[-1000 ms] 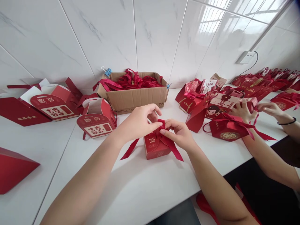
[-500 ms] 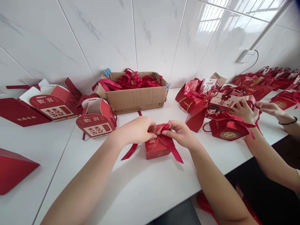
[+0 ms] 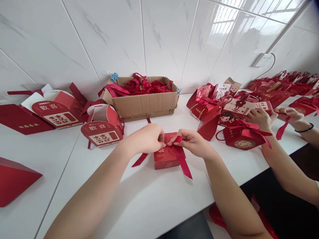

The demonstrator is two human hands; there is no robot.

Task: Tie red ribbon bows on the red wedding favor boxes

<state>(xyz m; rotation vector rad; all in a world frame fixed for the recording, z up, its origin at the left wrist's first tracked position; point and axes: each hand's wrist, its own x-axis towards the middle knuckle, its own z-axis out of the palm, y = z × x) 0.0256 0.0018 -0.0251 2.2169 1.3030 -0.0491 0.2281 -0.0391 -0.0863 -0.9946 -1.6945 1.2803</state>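
A small red gift box (image 3: 165,159) sits on the white table (image 3: 154,199) in front of me, with a red ribbon (image 3: 183,162) across its top. My left hand (image 3: 147,139) pinches one part of the ribbon above the box. My right hand (image 3: 193,142) pinches a small loop of the same ribbon right beside it. One ribbon tail hangs down over the box's right side, the other trails off to the left (image 3: 139,159).
A cardboard box (image 3: 144,104) full of red ribbons stands behind. Red folded gift boxes (image 3: 102,127) lie at left. More red boxes and bags (image 3: 236,132) crowd the right, where another person's hands (image 3: 261,118) handle a box and ribbon.
My hands dropped from above the box onto its top and drew together on the ribbon. The right tail now hangs lower. The other person's ribbon end swung to the right.
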